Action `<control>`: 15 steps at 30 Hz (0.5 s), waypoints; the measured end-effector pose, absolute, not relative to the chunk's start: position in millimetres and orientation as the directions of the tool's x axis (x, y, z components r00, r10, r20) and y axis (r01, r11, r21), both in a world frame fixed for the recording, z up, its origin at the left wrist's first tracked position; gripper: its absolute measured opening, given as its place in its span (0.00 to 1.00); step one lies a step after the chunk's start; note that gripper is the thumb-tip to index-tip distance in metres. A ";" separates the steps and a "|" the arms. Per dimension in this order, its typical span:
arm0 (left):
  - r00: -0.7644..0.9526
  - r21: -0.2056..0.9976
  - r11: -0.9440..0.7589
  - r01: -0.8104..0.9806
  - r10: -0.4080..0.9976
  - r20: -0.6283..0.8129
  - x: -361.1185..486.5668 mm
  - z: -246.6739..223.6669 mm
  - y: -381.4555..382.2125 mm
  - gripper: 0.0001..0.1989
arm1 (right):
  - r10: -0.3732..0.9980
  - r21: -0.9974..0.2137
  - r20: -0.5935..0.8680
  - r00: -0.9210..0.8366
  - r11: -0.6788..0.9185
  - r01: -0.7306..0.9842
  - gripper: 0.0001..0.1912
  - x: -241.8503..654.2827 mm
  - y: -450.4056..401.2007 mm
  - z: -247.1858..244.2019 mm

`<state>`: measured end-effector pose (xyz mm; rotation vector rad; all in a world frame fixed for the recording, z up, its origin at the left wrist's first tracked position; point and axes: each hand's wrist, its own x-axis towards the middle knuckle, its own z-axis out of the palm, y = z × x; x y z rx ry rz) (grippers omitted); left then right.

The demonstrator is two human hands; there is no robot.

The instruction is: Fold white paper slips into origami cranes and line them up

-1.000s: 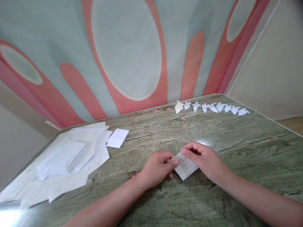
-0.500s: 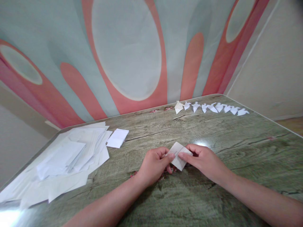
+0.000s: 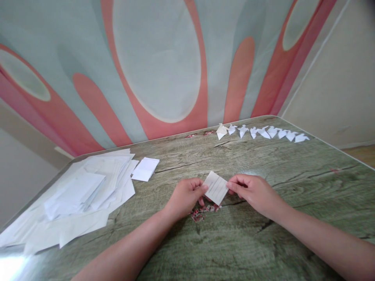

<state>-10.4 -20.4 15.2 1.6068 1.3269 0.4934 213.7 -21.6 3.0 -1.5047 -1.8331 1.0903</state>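
A small folded square of lined paper (image 3: pixel 216 188) is held up over the table, turned so that its corners point up, down and to the sides. My left hand (image 3: pixel 189 195) pinches its left corner between thumb and fingers. At the right corner, my right hand (image 3: pixel 249 191) grips it with thumb and forefinger. The lined face of the square shows between the two hands. Fingers behind the paper are partly hidden.
A wide pile of white paper sheets (image 3: pixel 79 195) covers the table's left side, with a small folded paper stack (image 3: pixel 145 169) beside it. Several folded paper birds (image 3: pixel 243 131) stand in a row at the back right. A patterned wall (image 3: pixel 158 58) rises behind the wood-grain table (image 3: pixel 181 156).
The paper square has shifted slightly left and up, and more of its lined face shows. My right thumb has slid from the middle of the square to its right corner.
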 end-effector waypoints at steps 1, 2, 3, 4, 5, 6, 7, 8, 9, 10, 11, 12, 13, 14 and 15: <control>0.328 0.834 0.033 0.551 0.911 -0.252 -10.4 15.9 -20.7 0.15 | 0.966 -0.825 -0.092 -0.243 0.063 0.561 0.15 214.1 -21.2 2.3; 0.324 0.806 0.013 0.591 0.912 -0.252 -10.3 16.5 -21.1 0.15 | 0.967 -0.809 -0.093 -0.237 0.066 0.584 0.15 214.4 -20.9 1.2; 0.316 0.765 -0.012 0.644 0.915 -0.252 -10.0 16.9 -21.4 0.15 | 0.970 -0.788 -0.092 -0.225 0.067 0.612 0.15 214.5 -20.7 -0.1; 0.306 0.705 -0.050 0.707 0.921 -0.241 -9.5 17.1 -21.6 0.14 | 0.974 -0.763 -0.088 -0.209 0.069 0.643 0.15 214.4 -20.5 -1.7; 0.298 0.633 -0.095 0.768 0.928 -0.222 -8.9 17.1 -21.9 0.13 | 0.978 -0.732 -0.076 -0.195 0.079 0.677 0.14 214.1 -20.6 -3.5; 0.295 0.561 -0.138 0.816 0.934 -0.199 -8.1 17.0 -22.2 0.12 | 0.981 -0.695 -0.052 -0.187 0.099 0.712 0.14 213.7 -20.7 -5.4; 0.295 0.501 -0.173 0.848 0.939 -0.175 -7.1 16.8 -22.6 0.11 | 0.982 -0.655 -0.018 -0.187 0.130 0.744 0.14 213.1 -20.8 -7.6; 0.293 0.459 -0.194 0.867 0.943 -0.155 -6.0 16.8 -23.2 0.10 | 0.980 -0.612 0.021 -0.197 0.168 0.773 0.13 212.6 -20.9 -9.8; 0.289 0.432 -0.207 0.878 0.948 -0.132 -4.9 17.0 -24.0 0.08 | 0.975 -0.572 0.060 -0.212 0.208 0.794 0.12 212.2 -20.7 -12.1; 0.287 0.415 -0.223 0.882 0.953 -0.100 -3.8 17.4 -24.8 0.05 | 0.969 -0.538 0.098 -0.229 0.244 0.807 0.11 211.9 -20.4 -14.3; 0.298 0.397 -0.253 0.882 0.953 -0.055 -2.9 18.1 -25.9 0.03 | 0.961 -0.514 0.129 -0.243 0.275 0.812 0.10 211.9 -20.0 -16.2; 0.332 0.370 -0.309 0.876 0.943 0.001 -2.0 19.0 -27.0 0.06 | 0.953 -0.502 0.164 -0.255 0.303 0.810 0.09 212.0 -19.6 -17.7; 0.394 0.336 -0.387 0.859 0.918 0.051 -1.3 20.0 -28.4 0.11 | 0.941 -0.494 0.203 -0.271 0.337 0.802 0.08 212.1 -19.6 -18.7; 0.475 0.296 -0.477 0.828 0.876 0.084 -0.7 20.8 -29.9 0.15 | 0.922 -0.484 0.248 -0.298 0.385 0.786 0.06 212.1 -20.2 -19.1; 0.562 0.254 -0.564 0.785 0.822 0.088 -0.2 21.2 -31.7 0.16 | 0.892 -0.465 0.298 -0.339 0.446 0.765 0.03 211.8 -21.7 -19.1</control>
